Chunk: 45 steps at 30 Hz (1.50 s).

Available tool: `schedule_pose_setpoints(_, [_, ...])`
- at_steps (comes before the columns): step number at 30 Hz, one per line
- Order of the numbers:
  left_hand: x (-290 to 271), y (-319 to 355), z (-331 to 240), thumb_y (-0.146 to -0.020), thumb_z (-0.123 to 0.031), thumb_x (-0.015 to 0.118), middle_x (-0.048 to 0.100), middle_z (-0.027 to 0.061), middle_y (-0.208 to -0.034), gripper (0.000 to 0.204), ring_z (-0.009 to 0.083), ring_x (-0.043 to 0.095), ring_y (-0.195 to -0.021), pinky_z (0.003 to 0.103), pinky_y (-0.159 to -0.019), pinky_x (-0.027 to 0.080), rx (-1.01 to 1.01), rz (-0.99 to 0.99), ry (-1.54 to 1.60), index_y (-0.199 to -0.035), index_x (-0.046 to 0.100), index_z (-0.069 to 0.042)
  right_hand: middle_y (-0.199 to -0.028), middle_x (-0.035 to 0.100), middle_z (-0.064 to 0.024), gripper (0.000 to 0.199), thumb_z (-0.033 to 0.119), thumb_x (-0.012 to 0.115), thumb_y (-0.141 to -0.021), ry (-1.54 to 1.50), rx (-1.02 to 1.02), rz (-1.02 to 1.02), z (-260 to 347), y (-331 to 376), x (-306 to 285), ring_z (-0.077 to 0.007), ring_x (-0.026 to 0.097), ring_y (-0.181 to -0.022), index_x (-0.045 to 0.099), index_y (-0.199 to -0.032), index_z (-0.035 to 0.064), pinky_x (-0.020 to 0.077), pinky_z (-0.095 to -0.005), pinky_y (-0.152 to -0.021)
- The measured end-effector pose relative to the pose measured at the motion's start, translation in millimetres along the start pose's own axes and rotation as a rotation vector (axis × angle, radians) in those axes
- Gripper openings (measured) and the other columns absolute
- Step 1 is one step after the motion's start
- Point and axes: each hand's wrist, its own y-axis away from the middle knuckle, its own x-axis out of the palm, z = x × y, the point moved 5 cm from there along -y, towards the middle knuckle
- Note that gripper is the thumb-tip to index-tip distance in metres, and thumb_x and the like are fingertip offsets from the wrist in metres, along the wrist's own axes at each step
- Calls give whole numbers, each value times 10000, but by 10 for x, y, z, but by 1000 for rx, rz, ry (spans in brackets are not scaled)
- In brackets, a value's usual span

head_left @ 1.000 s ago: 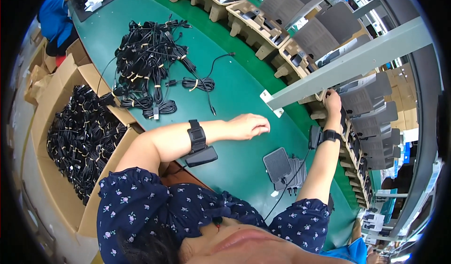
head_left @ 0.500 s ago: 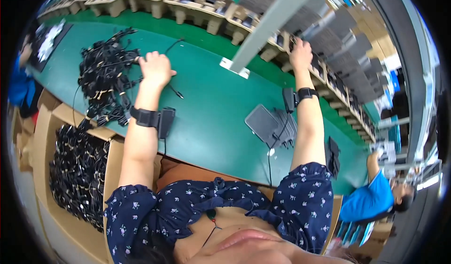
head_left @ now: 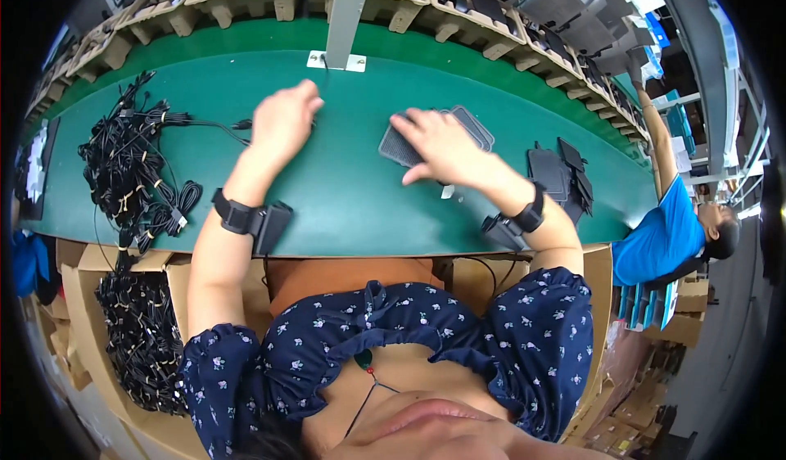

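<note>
My left hand (head_left: 282, 122) is over the table left of centre, its fingers curled closed around a black cable (head_left: 214, 124). That cable runs back to a tangled pile of black cables (head_left: 123, 161) at the left; the part within my fingers is mostly hidden. My right hand (head_left: 442, 147) lies with fingers stretched out over dark grey flat rectangular devices (head_left: 473, 126), touching or just above them. The palm covers part of them. Each wrist wears a black strap with a small black box.
A cardboard box (head_left: 176, 296) full of bundled black cables stands below the table's left edge. More dark flat devices (head_left: 547, 173) lie at the right. Moulded pulp trays (head_left: 483, 30) line the far side, behind a grey metal post (head_left: 344, 26). A co-worker in blue (head_left: 667, 227) reaches at the far right.
My right hand has come back from the far trays to the grey devices. My left hand has moved away from the cable pile, its fingers now curled. The view has turned.
</note>
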Motion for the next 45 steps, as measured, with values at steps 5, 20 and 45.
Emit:
schedule_pose_setpoints(5, [310, 162, -283, -855, -220, 528, 595, 116, -729, 153, 320, 575, -743, 427, -632, 455, 244, 37, 69, -834, 492, -74, -1280, 395, -285, 724, 309, 662, -747, -9, 16, 73, 94, 26, 100, -403, 425, -1160, 336, -1318, 7, 339, -451, -976])
schedule_pose_setpoints(20, [330, 72, -235, -835, -228, 554, 583, 113, -697, 170, 303, 578, -723, 419, -621, 458, 198, 97, 180, -797, 518, -67, -798, 617, -45, 209, 149, 570, -878, -985, 414, -1151, -2045, -1531, -737, -74, 518, -686, 541, -999, -20, 414, -225, -619])
schedule_pose_setpoints(45, [185, 69, 105, -716, -191, 694, 525, 112, -912, 349, 282, 516, -899, 397, -763, 429, 126, 384, 44, -969, 491, -61, -833, 510, -99, 154, 152, 512, -894, -508, 510, -1222, -1312, -1217, -532, -202, 489, -775, 504, -880, -2, 402, -308, -705])
